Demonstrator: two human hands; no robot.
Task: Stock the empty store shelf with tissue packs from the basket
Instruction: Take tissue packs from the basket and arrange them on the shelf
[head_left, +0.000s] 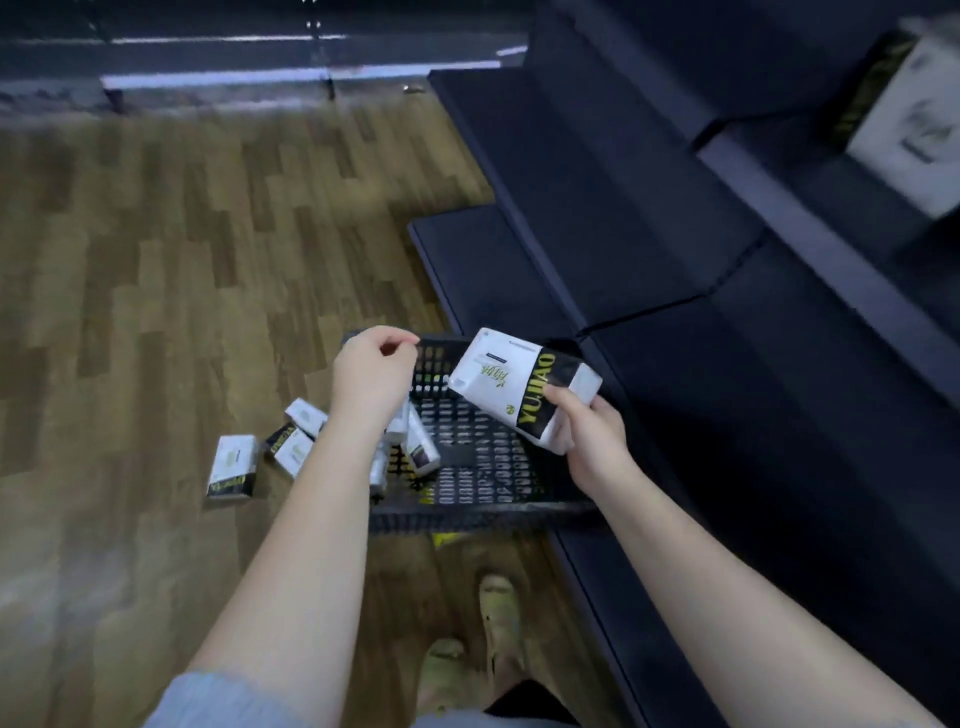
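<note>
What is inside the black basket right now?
The black basket holds a few tissue packs at its left side; the rest of its floor is bare mesh. The left forearm covers part of them, so no exact count.

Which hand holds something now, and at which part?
The right hand grips a tissue pack at its lower right end, thumb on top. The left hand holds nothing, fingers loosely curled.

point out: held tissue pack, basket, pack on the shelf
held tissue pack (511, 382): head view, white front face.
basket (483, 512): head view, near rim.
pack on the shelf (906, 119): head view, blurred white face.
</note>
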